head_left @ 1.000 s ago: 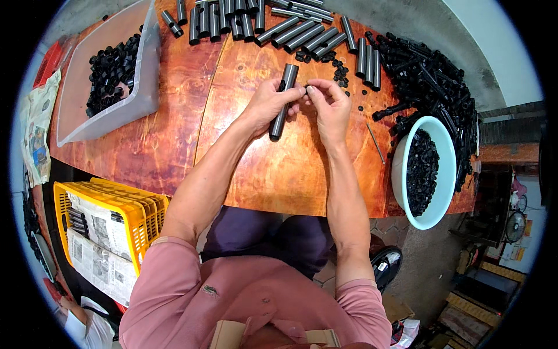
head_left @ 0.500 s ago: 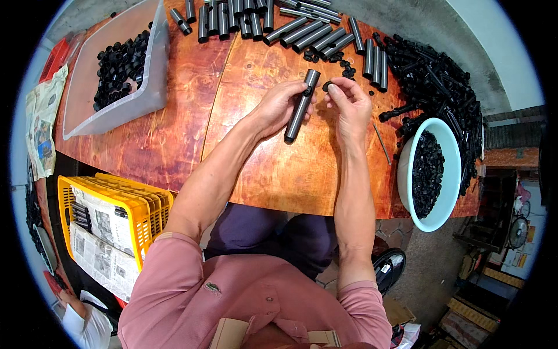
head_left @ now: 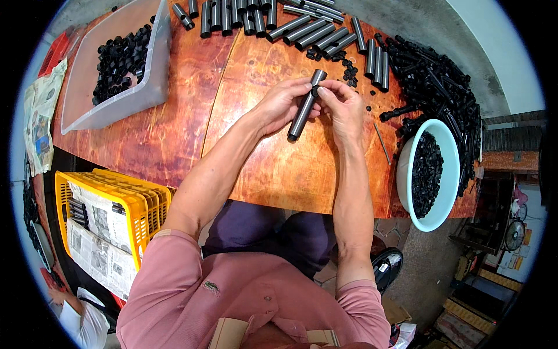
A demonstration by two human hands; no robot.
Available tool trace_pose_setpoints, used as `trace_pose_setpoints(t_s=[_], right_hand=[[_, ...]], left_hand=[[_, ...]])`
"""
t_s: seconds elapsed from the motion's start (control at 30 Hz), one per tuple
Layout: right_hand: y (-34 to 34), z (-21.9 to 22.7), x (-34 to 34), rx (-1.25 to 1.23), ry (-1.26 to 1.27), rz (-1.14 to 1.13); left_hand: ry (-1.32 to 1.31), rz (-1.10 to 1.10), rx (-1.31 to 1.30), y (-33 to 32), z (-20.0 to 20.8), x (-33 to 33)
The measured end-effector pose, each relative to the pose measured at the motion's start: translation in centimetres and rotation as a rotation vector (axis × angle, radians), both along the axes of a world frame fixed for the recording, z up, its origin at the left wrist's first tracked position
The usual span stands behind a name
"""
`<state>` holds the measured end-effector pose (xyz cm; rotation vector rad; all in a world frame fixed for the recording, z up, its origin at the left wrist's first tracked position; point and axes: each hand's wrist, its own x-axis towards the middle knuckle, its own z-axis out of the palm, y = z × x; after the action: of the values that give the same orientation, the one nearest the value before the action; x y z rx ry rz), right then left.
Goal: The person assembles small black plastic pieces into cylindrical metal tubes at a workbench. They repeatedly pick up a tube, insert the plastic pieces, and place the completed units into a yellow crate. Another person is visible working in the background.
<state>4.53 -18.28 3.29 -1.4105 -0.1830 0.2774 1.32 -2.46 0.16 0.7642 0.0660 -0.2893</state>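
Over the glossy reddish-brown wooden table [head_left: 264, 183], above the frame's centre, we clasp a shiny dark-grey metallic tube [head_left: 303, 114] in our left hand [head_left: 280, 106], our right hand [head_left: 344, 110] touching its upper part, whether pinching anything we cannot tell.

metallic tube [head_left: 303, 114], glossy wood bench [head_left: 273, 180]
the tube looks smooth, the bench varnished; the bin [head_left: 145, 87] is cloudy plastic, the basin [head_left: 450, 174] smooth plastic, the crate [head_left: 152, 200] moulded plastic, the newspaper [head_left: 93, 256] matt paper, the shirt [head_left: 238, 291] matt cloth.
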Motion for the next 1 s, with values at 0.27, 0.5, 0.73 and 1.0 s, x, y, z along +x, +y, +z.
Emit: trace_pose_setpoints(t_s=[0.27,0.5,0.73,1.0], right_hand=[[0.9,-1.9,0.0,0.018,-0.111,-0.093],[1.8,-2.6,-0.7,0.046,-0.142,-0.173],[2.1,-2.2,-1.3,0.116,-0.07,-0.118],[0.7,-2.6,0.3,0.207,-0.038,-0.138]], left_hand=[[-0.024,0.001,-0.004,0.0,-0.3,0.2],[-0.034,0.001,-0.022,0.0,-0.4,0.2],[-0.065,-0.012,0.134,0.0,-0.3,0.1],[0.014,-0.045,-0.035,0.6,-0.1,0.0]])
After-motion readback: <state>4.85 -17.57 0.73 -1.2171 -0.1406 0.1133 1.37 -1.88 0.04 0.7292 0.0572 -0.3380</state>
